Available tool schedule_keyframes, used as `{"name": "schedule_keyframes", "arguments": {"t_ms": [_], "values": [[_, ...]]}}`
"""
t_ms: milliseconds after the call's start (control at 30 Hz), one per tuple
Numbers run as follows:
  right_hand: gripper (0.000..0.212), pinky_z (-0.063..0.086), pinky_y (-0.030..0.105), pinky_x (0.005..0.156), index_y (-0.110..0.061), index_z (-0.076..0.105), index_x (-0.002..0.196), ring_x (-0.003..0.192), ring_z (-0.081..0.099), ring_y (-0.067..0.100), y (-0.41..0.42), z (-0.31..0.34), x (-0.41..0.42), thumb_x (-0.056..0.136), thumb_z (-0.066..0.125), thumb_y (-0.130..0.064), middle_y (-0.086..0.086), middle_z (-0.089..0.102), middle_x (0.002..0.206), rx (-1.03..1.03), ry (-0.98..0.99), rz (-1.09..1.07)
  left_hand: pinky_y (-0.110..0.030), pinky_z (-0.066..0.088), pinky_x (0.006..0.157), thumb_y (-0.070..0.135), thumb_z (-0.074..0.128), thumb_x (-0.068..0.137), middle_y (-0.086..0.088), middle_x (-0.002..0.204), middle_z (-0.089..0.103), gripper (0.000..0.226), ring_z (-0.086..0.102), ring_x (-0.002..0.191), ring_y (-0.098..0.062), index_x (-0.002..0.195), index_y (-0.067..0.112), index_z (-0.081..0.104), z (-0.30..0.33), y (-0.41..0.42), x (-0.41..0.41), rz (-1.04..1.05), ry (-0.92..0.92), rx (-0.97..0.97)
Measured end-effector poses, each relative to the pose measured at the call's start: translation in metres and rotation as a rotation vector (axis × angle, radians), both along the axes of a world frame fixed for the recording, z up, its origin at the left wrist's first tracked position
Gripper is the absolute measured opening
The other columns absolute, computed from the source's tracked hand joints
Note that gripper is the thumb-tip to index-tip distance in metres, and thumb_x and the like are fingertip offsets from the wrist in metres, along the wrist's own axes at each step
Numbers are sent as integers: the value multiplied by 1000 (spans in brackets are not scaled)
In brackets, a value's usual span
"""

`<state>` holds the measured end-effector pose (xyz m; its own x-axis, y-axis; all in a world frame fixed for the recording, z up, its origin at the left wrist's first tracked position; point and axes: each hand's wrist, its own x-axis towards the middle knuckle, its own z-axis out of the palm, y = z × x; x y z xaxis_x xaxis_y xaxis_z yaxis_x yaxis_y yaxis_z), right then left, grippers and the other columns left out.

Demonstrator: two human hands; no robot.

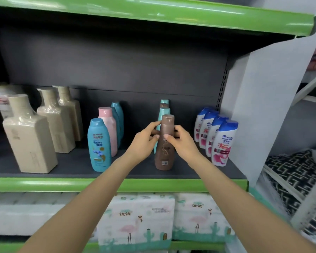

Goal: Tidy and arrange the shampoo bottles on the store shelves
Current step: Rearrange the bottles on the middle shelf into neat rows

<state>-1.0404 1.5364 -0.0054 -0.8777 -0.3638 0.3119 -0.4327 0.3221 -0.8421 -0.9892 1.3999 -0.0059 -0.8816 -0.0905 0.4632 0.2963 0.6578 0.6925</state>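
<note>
On the shelf (77, 166), the held bottle (164, 148) stands front-centre; square bottles (30, 137) far left of it, capped bottles (221, 143) just right, tissue packs (137, 220) below.

Teal bottle (163, 114) mostly hidden behind brown bottle (165, 143).

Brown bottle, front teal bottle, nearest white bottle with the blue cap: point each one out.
Brown bottle (163, 157): head view, lower label area.
Front teal bottle (98, 145): head view, front label.
Nearest white bottle (223, 145): head view, middle of its label.
</note>
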Motion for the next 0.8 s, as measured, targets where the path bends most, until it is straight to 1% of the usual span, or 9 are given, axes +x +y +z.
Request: {"name": "schedule_keyframes", "arguments": {"t_ms": [167, 233, 300, 400, 467, 567, 633, 733, 800], "values": [[25, 52, 43, 91, -17, 52, 115, 102, 61, 19, -8, -4, 6, 91, 60, -20, 4, 63, 111, -109, -15, -45, 1, 42, 72, -2, 42, 94, 5, 116, 53, 53, 57, 85, 3, 140, 23, 37, -5, -7, 3, -69, 11, 24], [22, 53, 45, 89, -18, 52, 111, 103, 61, 20, -7, -6, 9, 91, 59, -21, 5, 63, 111, -195, -47, -65, 0, 43, 72, 3, 47, 93, 7, 116, 54, 47, 57, 85, 5, 136, 21, 42, -6, -5, 5, -93, 24, 42], [19, 56, 42, 82, -17, 52, 110, 101, 63, 21, -3, -3, 12, 92, 58, -21, 8, 63, 110, -297, -123, -64, -5, 45, 74, 11, 52, 93, 8, 114, 56, 41, 58, 87, 1, 132, 20, 46, -9, -3, 10, -104, 18, 51], [23, 58, 34, 72, -12, 52, 114, 96, 65, 19, 5, 6, 17, 93, 57, -22, 8, 64, 108, -376, -241, -38, -20, 49, 81, 25, 58, 90, 4, 112, 62, 36, 61, 95, -10, 126, 20, 51, -16, -7, 16, -82, -71, 38], [25, 59, 37, 74, -11, 53, 115, 96, 66, 21, 10, 8, 21, 93, 58, -22, 9, 64, 108, -372, -274, -31, -18, 50, 77, 31, 61, 87, 3, 107, 65, 34, 62, 94, -9, 119, 21, 55, -20, -6, 22, -93, -131, 57], [29, 58, 42, 77, -9, 53, 117, 97, 66, 23, 15, 4, 26, 92, 59, -24, 11, 65, 111, -366, -311, -49, -10, 47, 69, 33, 64, 85, 3, 100, 67, 29, 63, 85, -5, 111, 22, 57, -24, 0, 31, -63, -116, 53], [36, 59, 40, 75, -9, 53, 118, 98, 67, 23, 17, 1, 29, 89, 63, -29, 10, 64, 113, -377, -349, -55, -14, 48, 69, 35, 65, 84, 2, 97, 68, 31, 62, 81, -6, 111, 21, 57, -25, 8, 39, 23, -64, -21], [52, 60, 38, 70, -11, 53, 119, 95, 68, 24, 19, -2, 34, 79, 74, -35, 9, 66, 112, -422, -417, -46, -36, 52, 74, 44, 67, 79, 4, 100, 64, 44, 61, 86, -16, 116, 24, 52, -23, 21, 53, 217, 28, -317], [45, 60, 38, 71, -9, 56, 115, 92, 69, 24, 21, -3, 36, 80, 74, -29, 11, 67, 108, -481, -438, -52, -38, 52, 73, 49, 67, 76, 5, 101, 61, 51, 60, 86, -17, 118, 26, 51, -23, 27, 60, 259, 70, -412]]}}
